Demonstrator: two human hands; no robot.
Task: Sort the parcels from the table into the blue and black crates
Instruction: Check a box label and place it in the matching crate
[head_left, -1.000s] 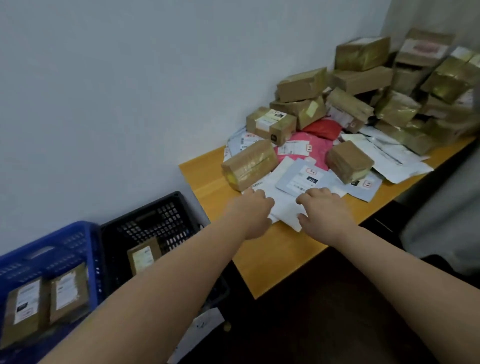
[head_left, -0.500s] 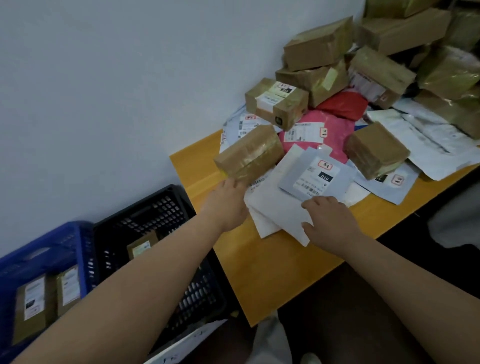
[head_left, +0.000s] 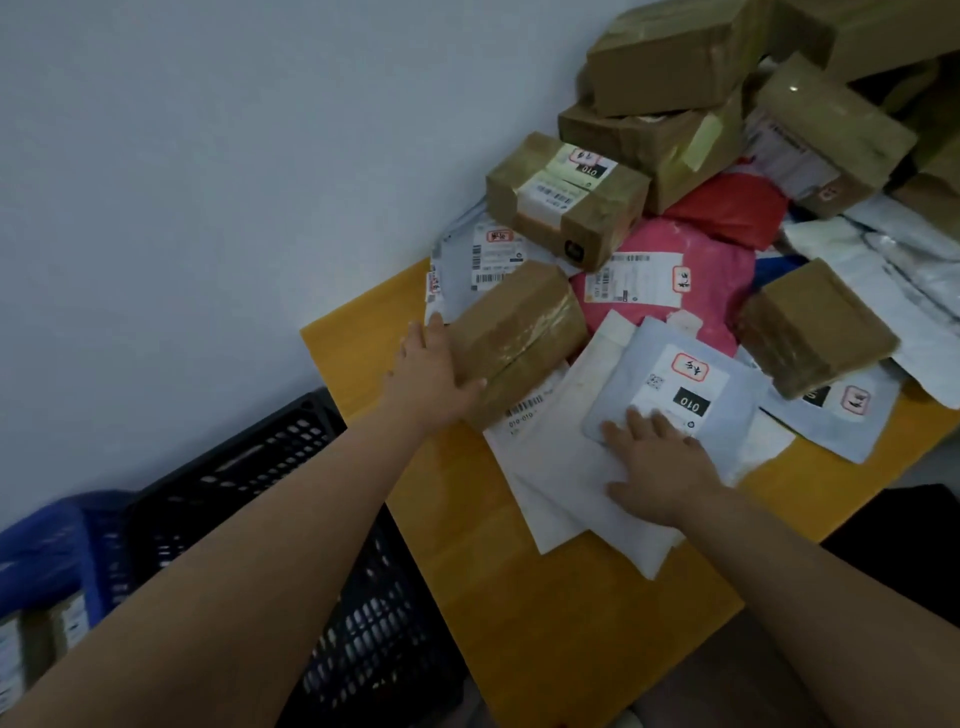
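A taped brown box (head_left: 519, 332) lies at the near left of the parcel pile on the yellow table (head_left: 545, 623). My left hand (head_left: 434, 376) is spread against its left end, fingers around the box's corner. My right hand (head_left: 660, 462) lies flat, fingers apart, on a grey mailer (head_left: 670, 389) labelled 010 that rests on white envelopes (head_left: 566, 478). The black crate (head_left: 249, 493) stands on the floor left of the table, the blue crate (head_left: 57, 551) further left, partly hidden by my left arm.
Many more brown boxes (head_left: 566, 200) are heaped against the wall at the back right. A pink mailer (head_left: 670, 270), a red bag (head_left: 727, 208) and white bags (head_left: 904, 260) lie among them. Another brown box (head_left: 815, 327) sits right of the grey mailer.
My left hand has moved up from the envelopes to the brown box's left end. My right hand has slid onto the grey mailer. The view has moved closer to the pile.
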